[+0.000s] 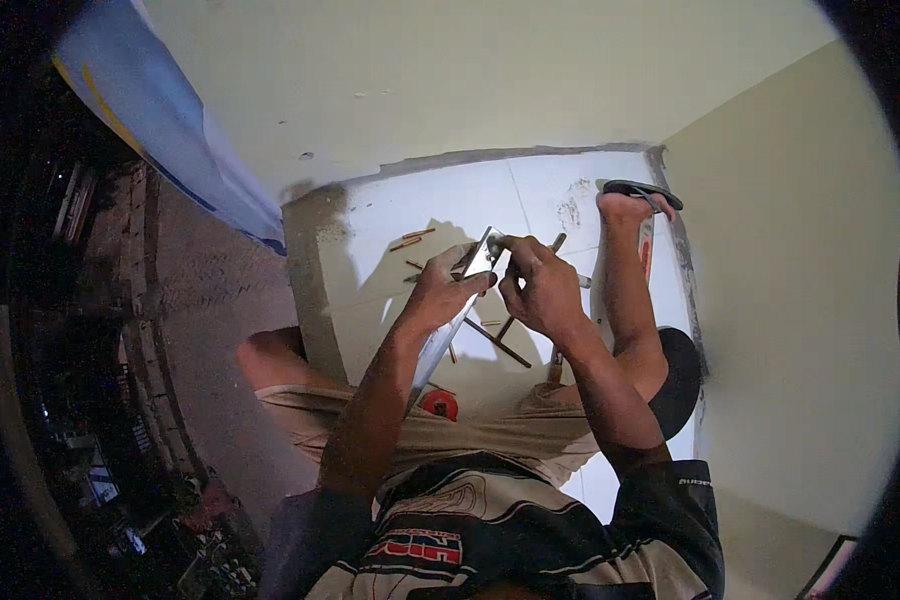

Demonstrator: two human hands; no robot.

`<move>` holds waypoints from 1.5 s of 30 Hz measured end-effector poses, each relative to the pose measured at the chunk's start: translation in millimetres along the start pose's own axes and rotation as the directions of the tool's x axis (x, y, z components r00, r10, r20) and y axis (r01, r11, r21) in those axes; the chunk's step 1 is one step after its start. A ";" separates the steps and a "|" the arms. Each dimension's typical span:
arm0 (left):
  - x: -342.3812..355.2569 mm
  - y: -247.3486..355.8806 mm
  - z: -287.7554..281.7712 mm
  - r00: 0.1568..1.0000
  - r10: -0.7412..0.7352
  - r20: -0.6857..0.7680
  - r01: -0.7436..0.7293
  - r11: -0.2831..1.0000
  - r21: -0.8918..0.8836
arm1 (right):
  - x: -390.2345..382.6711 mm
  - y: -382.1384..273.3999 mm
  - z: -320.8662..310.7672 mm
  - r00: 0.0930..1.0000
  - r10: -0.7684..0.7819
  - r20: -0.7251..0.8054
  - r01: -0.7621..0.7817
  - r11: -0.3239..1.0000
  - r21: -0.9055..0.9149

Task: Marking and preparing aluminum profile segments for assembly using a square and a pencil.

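My left hand (436, 294) is wrapped round a long, shiny metal profile (484, 256) near its upper end. The bar slants down toward my lap, beside my left forearm. At that upper end my right hand (544, 288) has its fingers bent and pressed against the metal. Whether a small part is pinched in them is hidden. Beneath my hands, dark thin metal rods (498, 343) lie crossed on the white tiles. Several short brass-coloured pieces (412, 239) are scattered to the left. A round red object (439, 404) sits by the bar's lower end.
White floor tiles (370, 215) meet a pale wall (450, 80) at the back and another on the right. My outstretched leg, wearing a black sandal (644, 192), lies beside a long red tool (647, 250). A bluish cloth (175, 120) hangs at left, above darker ground.
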State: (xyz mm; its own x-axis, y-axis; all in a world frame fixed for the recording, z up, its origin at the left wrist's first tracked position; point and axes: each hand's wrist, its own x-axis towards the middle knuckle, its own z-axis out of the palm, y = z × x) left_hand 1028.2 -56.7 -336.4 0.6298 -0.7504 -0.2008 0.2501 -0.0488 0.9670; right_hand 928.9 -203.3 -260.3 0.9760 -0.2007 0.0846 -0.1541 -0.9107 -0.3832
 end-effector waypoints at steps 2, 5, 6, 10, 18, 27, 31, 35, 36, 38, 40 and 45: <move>0.1 -5.0 0.7 1.000 0.020 -0.006 -0.020 1.000 -0.012 | -0.5 -5.1 -4.3 0.998 -0.030 0.049 0.033 0.998 -0.058; 3.4 -6.7 1.2 1.000 -0.018 0.003 0.018 1.000 0.000 | -4.1 2.5 4.4 0.996 -0.026 -0.088 0.027 1.000 0.005; 4.6 -6.3 1.3 1.000 -0.014 0.004 0.014 1.000 0.004 | -3.9 4.3 5.0 0.996 -0.027 -0.089 0.027 1.000 0.003; 5.4 -12.1 2.0 1.000 0.027 0.017 -0.027 1.000 0.002 | -1.9 1.4 6.0 0.997 -0.049 -0.058 0.048 0.999 -0.024; 1.4 -7.9 0.3 0.998 0.060 -0.036 -0.055 0.991 0.120 | 7.1 3.9 17.1 0.999 -0.038 -0.021 0.036 0.998 -0.058; 11.1 -24.8 9.9 0.993 0.105 -0.060 -0.100 0.992 0.077 | 0.6 10.7 24.3 0.992 -0.063 -0.107 0.047 0.988 -0.147; 6.5 -26.3 -3.3 0.991 0.095 -0.095 -0.085 0.991 0.107 | 9.3 5.3 33.6 0.998 -0.052 -0.037 0.048 0.995 -0.091; 11.3 -55.3 -5.6 0.984 0.083 -0.156 -0.089 0.996 -0.030 | -0.1 -6.8 46.1 0.977 0.179 -0.119 -0.119 0.911 0.395; 21.7 -53.4 -1.7 0.987 0.146 -0.073 -0.145 0.989 0.012 | -12.6 9.7 54.2 0.936 0.306 -0.176 -0.174 0.834 0.523; 20.3 -32.4 5.4 0.980 0.154 -0.124 -0.147 0.987 0.069 | -35.2 24.0 64.2 0.902 0.431 -0.007 -0.255 0.547 0.797; 17.4 -28.4 3.8 0.980 0.147 -0.136 -0.136 0.987 0.084 | -60.5 22.0 83.9 0.861 0.439 0.257 -0.411 0.303 0.860; -3.2 -29.0 -1.6 0.973 0.100 -0.206 -0.099 0.995 0.018 | -87.7 -51.5 108.6 0.858 0.181 0.480 -0.506 0.147 0.850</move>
State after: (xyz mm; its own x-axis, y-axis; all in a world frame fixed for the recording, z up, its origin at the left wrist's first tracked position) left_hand 1020.1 -51.8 -364.0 0.7899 -0.5992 -0.1308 0.1737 0.0139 0.9847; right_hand 868.0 -99.6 -347.9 0.8837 -0.1640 -0.4385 -0.3861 0.2743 -0.8807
